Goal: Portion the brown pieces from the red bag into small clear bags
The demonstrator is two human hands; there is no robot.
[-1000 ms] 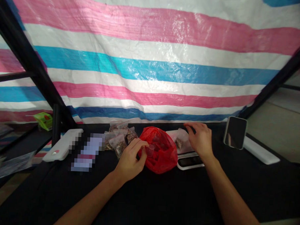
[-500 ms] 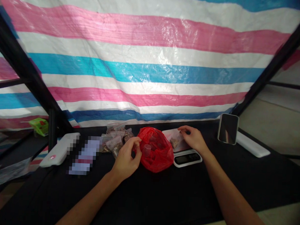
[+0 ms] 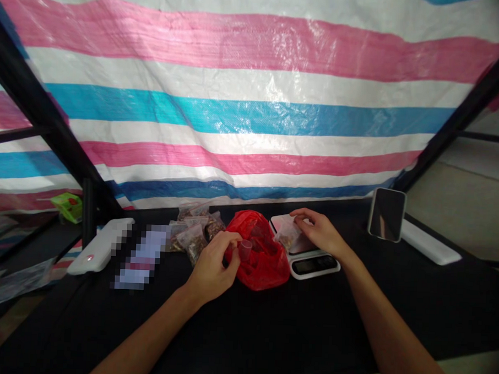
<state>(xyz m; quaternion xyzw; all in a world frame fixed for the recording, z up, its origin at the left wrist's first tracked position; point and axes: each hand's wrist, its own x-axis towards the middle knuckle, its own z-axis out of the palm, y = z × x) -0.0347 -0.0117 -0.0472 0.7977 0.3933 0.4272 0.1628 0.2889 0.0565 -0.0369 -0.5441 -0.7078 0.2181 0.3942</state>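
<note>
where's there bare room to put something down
The black table is bare in front of the red bag, between the left forearm and right forearm, and at right, between that forearm and the long white bar. The middle back is crowded: filled bags, red bag and scale sit close together, with the left hand and right hand among them.

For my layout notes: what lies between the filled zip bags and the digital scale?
In the head view, the red plastic bag lies between them; the left hand and a small clear cup are there too.
</note>
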